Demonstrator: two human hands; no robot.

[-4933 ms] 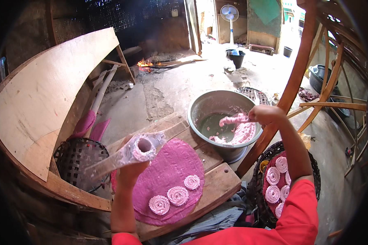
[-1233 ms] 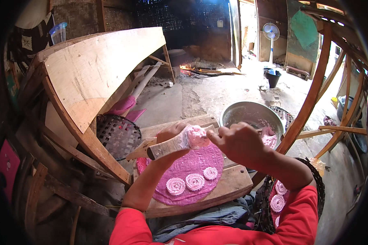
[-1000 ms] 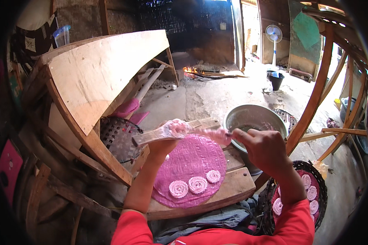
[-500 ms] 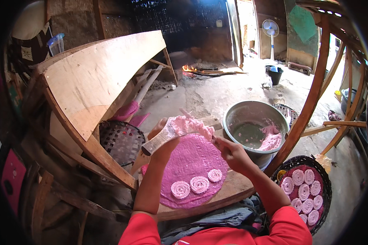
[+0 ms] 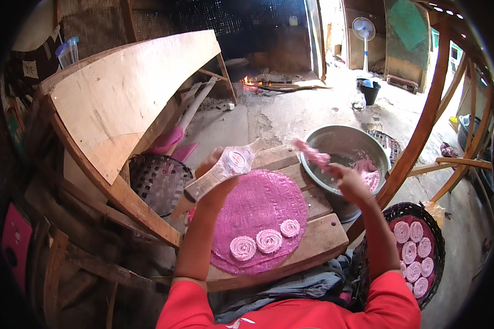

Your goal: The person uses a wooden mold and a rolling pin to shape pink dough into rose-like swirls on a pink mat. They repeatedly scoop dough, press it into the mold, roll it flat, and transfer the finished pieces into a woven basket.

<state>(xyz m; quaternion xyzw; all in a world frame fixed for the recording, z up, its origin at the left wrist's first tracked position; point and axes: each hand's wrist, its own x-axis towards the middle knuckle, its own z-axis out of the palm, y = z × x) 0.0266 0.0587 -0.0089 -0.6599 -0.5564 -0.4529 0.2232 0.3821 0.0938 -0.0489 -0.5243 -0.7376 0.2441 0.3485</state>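
My left hand [image 5: 209, 160] is closed round a wooden press [image 5: 207, 185]. A round opening shows in the press's middle, smeared with pale pink dough. My right hand [image 5: 352, 185] grips a spatula [image 5: 313, 154] thickly coated with pink dough, at the near left rim of a grey metal basin [image 5: 343, 130]. More pink dough [image 5: 368, 175] clings inside the basin's right side. Below my hands, a round magenta mat [image 5: 255, 214] bears three pale pink spiral dough rosettes [image 5: 269, 241] along its near edge. It rests on a wooden bench [image 5: 321, 236].
A round black basket [image 5: 439, 247] with several spiral rosettes stands at the right. To the left are a slanted wooden board [image 5: 132, 98] and a woven basket [image 5: 159, 183]. A wooden post [image 5: 414, 148] rises beside the basin. A fire [image 5: 250, 82] burns at the back.
My right hand has moved right from the press to the basin with the spatula and its dough. The dough heap on the press is gone, exposing its round opening.
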